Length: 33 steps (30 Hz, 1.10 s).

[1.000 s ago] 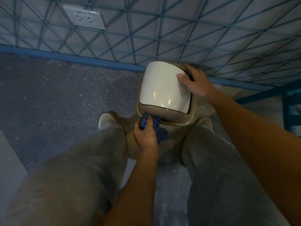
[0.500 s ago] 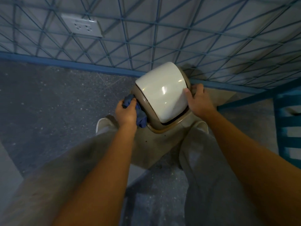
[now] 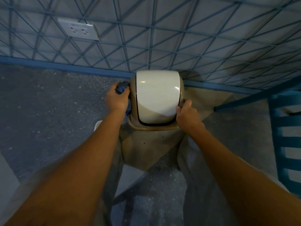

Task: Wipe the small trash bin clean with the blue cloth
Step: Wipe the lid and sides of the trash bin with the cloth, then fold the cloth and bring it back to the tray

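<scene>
— Two bare forearms reach forward over grey trousers. What's between the knees?
— The bin (image 3: pixel 146 144), beige, its white swing lid (image 3: pixel 157 95) shut; contents hidden.
— And the hands?
— The right hand (image 3: pixel 187 117) grips the rim's near right corner. The left hand (image 3: pixel 116 99) is closed around the cloth (image 3: pixel 121 87), pressing it on the bin's left side, farther up than half a second ago.
— Behind?
— A wall socket (image 3: pixel 78 31).
</scene>
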Each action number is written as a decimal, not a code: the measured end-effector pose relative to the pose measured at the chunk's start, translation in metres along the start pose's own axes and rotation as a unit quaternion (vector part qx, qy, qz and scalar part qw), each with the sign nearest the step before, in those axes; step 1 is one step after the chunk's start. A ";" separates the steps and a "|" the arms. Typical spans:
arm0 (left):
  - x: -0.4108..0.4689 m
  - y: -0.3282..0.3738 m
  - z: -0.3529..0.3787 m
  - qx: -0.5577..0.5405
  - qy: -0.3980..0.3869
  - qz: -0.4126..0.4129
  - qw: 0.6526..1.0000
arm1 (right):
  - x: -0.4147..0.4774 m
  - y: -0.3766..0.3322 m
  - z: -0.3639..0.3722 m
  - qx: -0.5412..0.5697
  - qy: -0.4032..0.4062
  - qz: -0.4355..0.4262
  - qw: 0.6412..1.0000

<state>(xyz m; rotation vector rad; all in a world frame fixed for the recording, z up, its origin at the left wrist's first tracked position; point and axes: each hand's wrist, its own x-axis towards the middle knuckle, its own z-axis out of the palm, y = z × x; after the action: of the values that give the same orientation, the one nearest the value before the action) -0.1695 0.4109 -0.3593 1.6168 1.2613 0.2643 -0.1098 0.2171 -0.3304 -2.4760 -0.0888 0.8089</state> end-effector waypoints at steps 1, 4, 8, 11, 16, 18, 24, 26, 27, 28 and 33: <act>-0.001 -0.003 0.000 0.000 0.002 0.008 1.000 | -0.001 0.000 0.000 0.000 -0.003 0.003 1.000; -0.008 -0.005 -0.002 -0.012 0.015 0.017 1.000 | -0.003 0.001 -0.003 0.004 -0.011 -0.003 1.000; -0.020 0.004 -0.017 -0.077 0.068 -0.025 0.994 | -0.011 0.001 -0.010 0.017 -0.038 0.000 0.999; -0.045 0.022 -0.030 -0.137 0.092 -0.036 0.986 | -0.026 -0.006 -0.021 0.057 -0.036 -0.001 0.998; -0.105 0.058 -0.027 -0.208 0.016 -0.050 0.977 | -0.061 -0.025 -0.050 0.272 -0.078 -0.049 0.958; -0.128 0.072 -0.018 -0.229 -0.039 -0.061 0.971 | -0.073 -0.028 -0.060 0.349 -0.104 -0.019 0.931; -0.201 0.132 0.012 -0.248 -0.180 -0.029 0.952 | -0.112 -0.014 -0.113 0.480 -0.148 -0.068 0.862; -0.224 0.149 0.021 -0.250 -0.238 -0.028 0.938 | -0.123 0.000 -0.134 0.496 -0.121 -0.088 0.855; -0.234 0.156 0.026 -0.246 -0.264 -0.026 0.932 | -0.128 0.009 -0.145 0.508 -0.104 -0.090 0.850; -0.244 0.163 0.032 -0.237 -0.288 -0.020 0.928 | -0.132 0.018 -0.156 0.524 -0.087 -0.089 0.842; -0.301 0.189 0.064 -0.208 -0.399 0.023 0.893 | -0.162 0.067 -0.219 0.592 -0.012 -0.100 0.800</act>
<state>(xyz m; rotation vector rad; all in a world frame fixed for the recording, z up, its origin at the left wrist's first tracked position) -0.1421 0.1418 -0.1196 1.1765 0.4842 -0.1056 -0.1252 0.0224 -0.1288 -1.2280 0.1204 0.5257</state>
